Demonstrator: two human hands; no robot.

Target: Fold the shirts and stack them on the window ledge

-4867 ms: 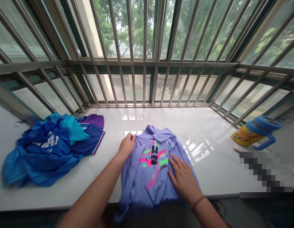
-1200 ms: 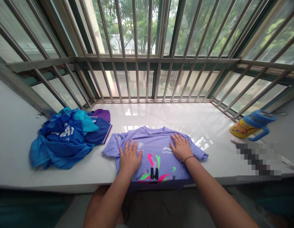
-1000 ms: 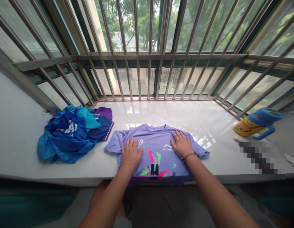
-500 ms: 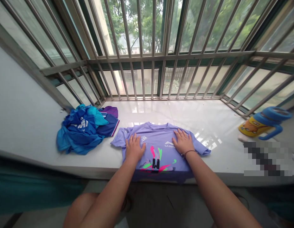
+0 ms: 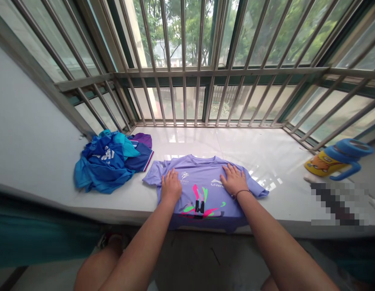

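A lavender T-shirt (image 5: 202,178) with a bright pink, green and black print lies face up on the white window ledge, its collar toward the window. Its lower part hangs over the ledge's front edge. My left hand (image 5: 171,188) rests flat on the left chest side, next to a small white emblem. On the right chest side, by the white lettering, my right hand (image 5: 234,180) lies with fingers spread; a thin dark band circles that wrist. Neither hand grips the cloth.
A heap of blue, teal and purple clothes (image 5: 107,165) sits at the ledge's left. At the right stands a blue and yellow bottle (image 5: 336,159) with a handle, near a pixelated patch. Metal bars (image 5: 184,97) run along the window behind the ledge (image 5: 187,139).
My left hand's thumb has drawn in closer to its fingers, uncovering more of the white emblem. My right hand and the T-shirt have stayed nearly the same; the view has shifted slightly.
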